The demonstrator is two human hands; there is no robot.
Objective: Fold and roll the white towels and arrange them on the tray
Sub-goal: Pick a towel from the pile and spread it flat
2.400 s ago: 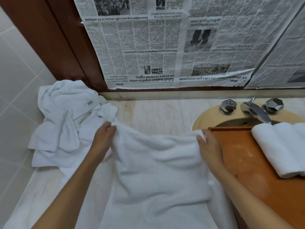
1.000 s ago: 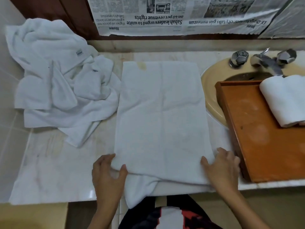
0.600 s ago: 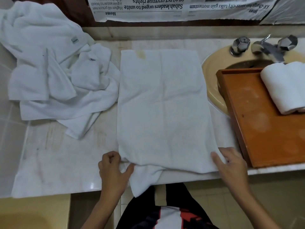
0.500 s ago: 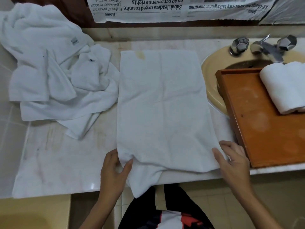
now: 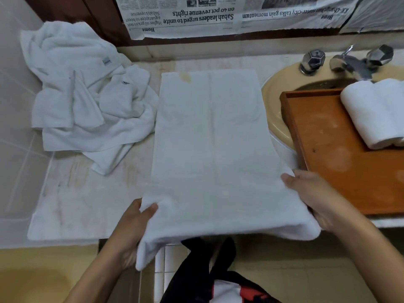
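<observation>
A white towel (image 5: 209, 138) lies lengthwise on the marble counter, its far end near the wall and its near end lifted off the counter's front edge. My left hand (image 5: 133, 228) grips the near left corner, thumb on top. My right hand (image 5: 317, 197) holds the near right corner from the side. A wooden tray (image 5: 341, 171) rests over the sink at the right, with two rolled white towels (image 5: 371, 114) lying at its far right end.
A heap of crumpled white towels (image 5: 87, 99) lies at the counter's far left against the tiled wall. Chrome taps (image 5: 349, 60) stand behind the beige sink (image 5: 273, 106). Newspaper (image 5: 196, 16) covers the wall above.
The towel was spread flat along the counter and both hands came to its near end. They have now taken the near corners and raised that end off the edge.
</observation>
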